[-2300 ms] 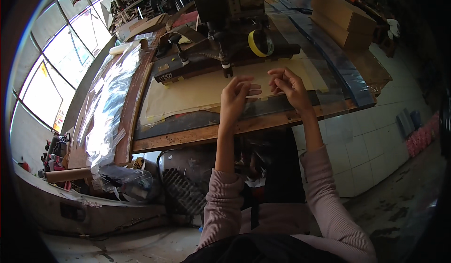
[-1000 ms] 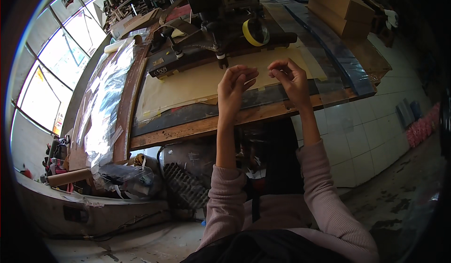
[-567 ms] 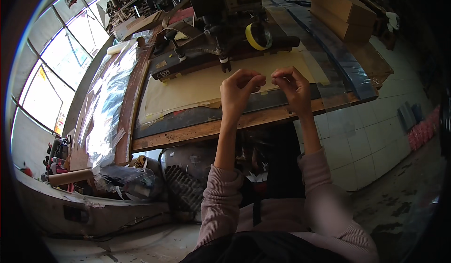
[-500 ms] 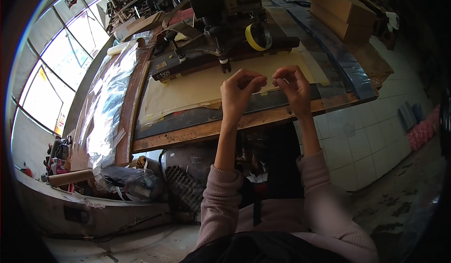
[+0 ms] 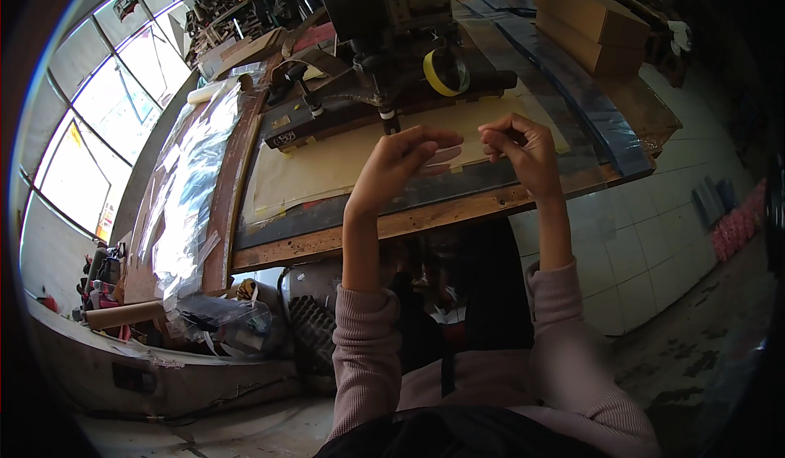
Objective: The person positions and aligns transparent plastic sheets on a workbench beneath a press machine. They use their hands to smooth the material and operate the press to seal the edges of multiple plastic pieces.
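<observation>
Both hands are raised over the near part of the workbench, a short gap between their fingertips. My left hand is open, its fingers stretched toward the right with the thumb apart, and nothing shows in it. My right hand is closed in a pinch, fingertips pointing left; whatever it may hold is too small or too clear to make out. Beneath and beyond them lies a cream sheet fixed with bits of yellow tape on a dark board. A dark press bar with black clamps crosses the sheet's far side.
A yellow tape roll stands on the bar's right end. Cardboard boxes sit at the back right, beside dark plastic strips. Shiny clear film covers the left side table. The bench's wooden front edge runs below my hands.
My left hand has moved left and its fingers have opened out of a pinch. The right hand has shifted slightly right, still pinched, so the gap between the palms is wider.
</observation>
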Available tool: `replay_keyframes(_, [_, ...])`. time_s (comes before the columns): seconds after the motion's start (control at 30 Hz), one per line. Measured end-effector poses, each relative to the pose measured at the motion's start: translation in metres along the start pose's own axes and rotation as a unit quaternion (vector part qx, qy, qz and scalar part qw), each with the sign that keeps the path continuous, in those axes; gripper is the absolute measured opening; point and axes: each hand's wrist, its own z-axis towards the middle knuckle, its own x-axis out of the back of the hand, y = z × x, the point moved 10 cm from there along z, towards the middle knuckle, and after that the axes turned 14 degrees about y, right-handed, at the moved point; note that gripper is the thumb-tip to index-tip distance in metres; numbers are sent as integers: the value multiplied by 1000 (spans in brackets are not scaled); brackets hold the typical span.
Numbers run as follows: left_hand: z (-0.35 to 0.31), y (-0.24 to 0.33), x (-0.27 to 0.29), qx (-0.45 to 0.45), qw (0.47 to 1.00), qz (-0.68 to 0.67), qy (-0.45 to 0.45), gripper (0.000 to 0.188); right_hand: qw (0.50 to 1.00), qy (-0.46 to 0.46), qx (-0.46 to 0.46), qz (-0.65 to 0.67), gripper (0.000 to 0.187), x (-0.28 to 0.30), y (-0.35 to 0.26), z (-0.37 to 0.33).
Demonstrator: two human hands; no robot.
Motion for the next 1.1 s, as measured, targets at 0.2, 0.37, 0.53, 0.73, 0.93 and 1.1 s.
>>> replay_keyframes(0.2, [-15, 24, 29, -240, 852, 360, 294, 29, 997, -8, 20, -75, 5, 8, 15, 20])
replay_keyframes(0.37, [-24, -25, -38, -289, 817, 491, 91, 41, 967, -41, 3, -251, 12, -2, 56, 31])
replay_keyframes(0.53, [-10, -49, -38, -241, 801, 544, 66, 52, 873, 27, 180, -452, 23, 0, 54, 23])
replay_keyframes(0.73, [18, -64, -28, -194, 799, 560, 101, 49, 808, -109, 177, -551, 33, -30, 69, -2])
replay_keyframes(0.93, [37, -77, -18, -186, 797, 551, 160, 41, 770, -136, 121, -612, 39, -36, 89, 12])
replay_keyframes(1.1, [38, -62, -11, -211, 782, 554, 195, 37, 788, -136, 101, -592, 39, -36, 98, 15])
